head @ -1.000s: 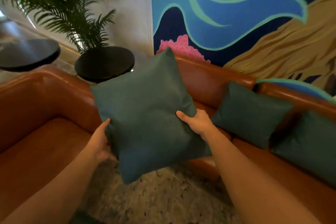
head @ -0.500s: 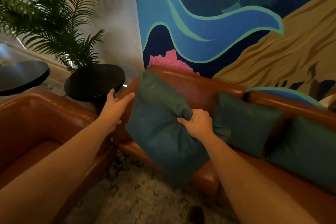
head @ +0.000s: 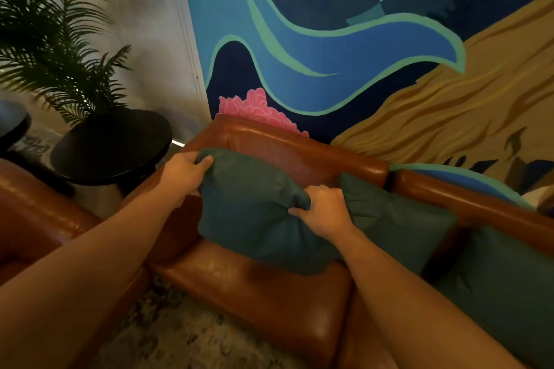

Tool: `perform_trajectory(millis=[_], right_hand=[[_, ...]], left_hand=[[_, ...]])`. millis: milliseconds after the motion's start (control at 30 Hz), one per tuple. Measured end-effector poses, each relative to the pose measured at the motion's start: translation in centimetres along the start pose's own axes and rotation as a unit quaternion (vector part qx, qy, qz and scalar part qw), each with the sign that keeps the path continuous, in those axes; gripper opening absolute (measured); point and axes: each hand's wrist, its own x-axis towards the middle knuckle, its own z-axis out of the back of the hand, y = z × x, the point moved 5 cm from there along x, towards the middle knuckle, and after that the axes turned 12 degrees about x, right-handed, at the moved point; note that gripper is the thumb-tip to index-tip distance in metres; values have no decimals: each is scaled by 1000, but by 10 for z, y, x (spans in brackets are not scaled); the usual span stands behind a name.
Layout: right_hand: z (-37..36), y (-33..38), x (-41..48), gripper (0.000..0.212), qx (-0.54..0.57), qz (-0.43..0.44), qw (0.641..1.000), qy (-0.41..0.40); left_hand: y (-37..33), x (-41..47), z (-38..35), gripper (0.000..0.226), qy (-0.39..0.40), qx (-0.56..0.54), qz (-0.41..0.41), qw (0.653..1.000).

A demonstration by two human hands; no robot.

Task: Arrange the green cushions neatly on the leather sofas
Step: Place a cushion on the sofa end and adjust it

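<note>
On the sofa (head: 254,287), the green cushion (head: 254,219) now rests; the left hand (head: 183,172) rejoins the right hand (head: 322,210), all fingers clamped on its top; probably only straightening remains.

There are three green cushions: the left cushion (head: 254,219), the middle cushion (head: 398,228), the right cushion (head: 503,293); two leather sofas: the side sofa (head: 36,213), the long sofa (head: 254,293); two round black tables: the near table (head: 114,147), the far table (head: 12,123); one palm plant (head: 45,39); two hands: the left hand (head: 186,174), the right hand (head: 320,210).
</note>
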Motion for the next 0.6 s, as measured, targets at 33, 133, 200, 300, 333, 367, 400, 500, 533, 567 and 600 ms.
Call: perform_trajectory(millis=[33, 133, 200, 300, 333, 367, 400, 500, 533, 567, 600], right_hand=[[1, -9, 7, 38, 17, -10, 1000, -4], [7, -26, 31, 36, 99, -60, 993, -34], [12, -38, 49, 29, 177, -103, 977, -60], [21, -55, 73, 23, 323, -167, 924, -117], [22, -60, 79, 19, 399, -185, 888, -130], [22, -64, 85, 14, 474, -201, 846, -141], [22, -66, 89, 10, 541, -218, 799, -145], [8, -76, 99, 24, 663, -263, 690, -125], [1, -77, 100, 30, 687, -277, 663, -107], [-9, -75, 105, 33, 705, -287, 642, -88], [-18, -75, 108, 31, 708, -301, 634, -76]], left_hand=[[-7, 3, -4, 31, 12, -20, -2, 1000], [-21, 18, -12, 39, 55, -163, 29, 985], [-20, 30, -11, 49, 55, -202, 59, 976], [4, 47, -12, 72, 67, -158, 137, 976], [17, 53, -15, 83, 78, -151, 167, 971], [28, 60, -17, 96, 92, -148, 189, 966], [37, 68, -18, 111, 111, -144, 196, 964], [42, 100, -30, 157, 194, -152, 129, 961], [35, 111, -36, 156, 224, -173, 87, 955], [25, 122, -41, 146, 253, -200, 51, 945], [15, 132, -43, 133, 267, -228, 27, 936]])
